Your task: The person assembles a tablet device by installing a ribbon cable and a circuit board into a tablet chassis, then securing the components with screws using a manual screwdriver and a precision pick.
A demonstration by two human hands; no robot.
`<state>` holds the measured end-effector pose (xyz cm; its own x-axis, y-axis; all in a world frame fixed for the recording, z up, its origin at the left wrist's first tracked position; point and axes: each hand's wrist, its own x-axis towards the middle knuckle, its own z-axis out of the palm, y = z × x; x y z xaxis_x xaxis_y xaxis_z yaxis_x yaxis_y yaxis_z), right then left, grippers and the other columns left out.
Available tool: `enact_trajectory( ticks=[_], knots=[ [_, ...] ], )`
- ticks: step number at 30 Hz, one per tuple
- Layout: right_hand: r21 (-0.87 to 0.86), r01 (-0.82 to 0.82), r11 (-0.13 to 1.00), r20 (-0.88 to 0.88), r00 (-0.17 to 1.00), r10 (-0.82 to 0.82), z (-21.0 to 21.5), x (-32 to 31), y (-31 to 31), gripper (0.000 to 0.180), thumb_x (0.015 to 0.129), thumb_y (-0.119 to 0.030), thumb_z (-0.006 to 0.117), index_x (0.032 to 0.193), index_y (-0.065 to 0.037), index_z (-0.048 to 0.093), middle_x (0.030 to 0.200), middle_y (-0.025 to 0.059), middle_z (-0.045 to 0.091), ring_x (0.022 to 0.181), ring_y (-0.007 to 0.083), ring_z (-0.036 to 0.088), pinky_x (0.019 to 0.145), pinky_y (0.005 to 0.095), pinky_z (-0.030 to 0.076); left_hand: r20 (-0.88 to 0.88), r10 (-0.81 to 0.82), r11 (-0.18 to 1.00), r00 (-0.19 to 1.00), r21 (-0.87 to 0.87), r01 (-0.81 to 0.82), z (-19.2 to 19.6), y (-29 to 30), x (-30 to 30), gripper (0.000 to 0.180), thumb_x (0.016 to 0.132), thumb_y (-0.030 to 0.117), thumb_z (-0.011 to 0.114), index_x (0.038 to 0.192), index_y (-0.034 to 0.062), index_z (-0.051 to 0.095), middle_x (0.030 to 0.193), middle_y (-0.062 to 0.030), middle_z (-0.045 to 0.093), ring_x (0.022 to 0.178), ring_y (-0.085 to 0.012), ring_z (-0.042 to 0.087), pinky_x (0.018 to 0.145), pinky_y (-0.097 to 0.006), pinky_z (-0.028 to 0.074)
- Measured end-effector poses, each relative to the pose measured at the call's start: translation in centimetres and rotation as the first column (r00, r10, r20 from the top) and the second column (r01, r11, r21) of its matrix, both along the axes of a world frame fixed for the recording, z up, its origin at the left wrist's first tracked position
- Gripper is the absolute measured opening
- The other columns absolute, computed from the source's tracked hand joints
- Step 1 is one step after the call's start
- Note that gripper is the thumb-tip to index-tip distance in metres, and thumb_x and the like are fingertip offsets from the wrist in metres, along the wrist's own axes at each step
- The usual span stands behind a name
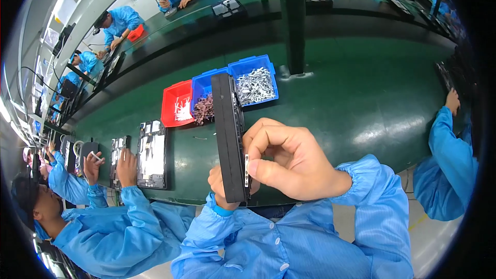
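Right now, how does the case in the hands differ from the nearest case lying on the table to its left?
The held case is tipped up on edge; the tabletop case lies flat. The held case shows mostly a plain black side; the tabletop case shows bright, reflective panels facing up. Both have black edges.

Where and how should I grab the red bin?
Probably pinch the left rim of the red bin, coming from the left: no bin flanks that side, while its right sits against the middle blue bin. Keep it level; white pieces lie inside.
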<state>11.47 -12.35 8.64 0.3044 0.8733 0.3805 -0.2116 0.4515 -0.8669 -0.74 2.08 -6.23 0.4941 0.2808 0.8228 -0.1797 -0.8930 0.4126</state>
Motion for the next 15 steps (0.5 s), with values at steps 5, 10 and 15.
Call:
enact_trajectory(
  ticks=[5,10,15],
  knots=[
    [-0.048,-0.006,0.999,-0.112,0.994,0.001,-0.1,0.0,0.2,0.003,0.089,0.000,0.061,0.089,0.002,0.059,0.101,0.0081,0.055,0.092,0.0114,0.055,0.082,0.0275,0.046,-0.041,0.038,0.999,0.998,-0.006,-0.038,3.5,-1.4,0.2,0.014,0.072,0.007,0.072,0.084,0.0007,0.070,0.075,-0.0095,0.070,0.057,-0.0221,0.067,0.051,-0.030,0.053],
    [-0.037,-0.001,0.999,-0.063,0.998,-0.001,-0.2,0.0,0.3,0.003,0.090,0.000,0.060,0.088,0.002,0.059,0.101,0.0078,0.054,0.091,0.0110,0.054,0.082,0.0271,0.046,0.001,0.033,0.999,0.999,0.002,-0.033,3.2,-1.3,0.3,0.015,0.073,0.007,0.072,0.086,-0.0002,0.071,0.075,-0.0107,0.070,0.057,-0.0231,0.068,0.051,-0.030,0.054],
    [-0.017,0.006,1.000,-0.033,0.999,-0.007,-0.4,0.1,0.4,0.002,0.089,0.001,0.061,0.089,0.002,0.059,0.101,0.0076,0.053,0.091,0.0113,0.054,0.082,0.0269,0.045,-0.087,0.044,0.998,0.995,-0.044,-0.048,2.7,-1.2,0.1,0.011,0.073,0.008,0.072,0.082,0.0003,0.069,0.072,-0.0103,0.069,0.056,-0.0232,0.067,0.050,-0.030,0.053]
  ],
)
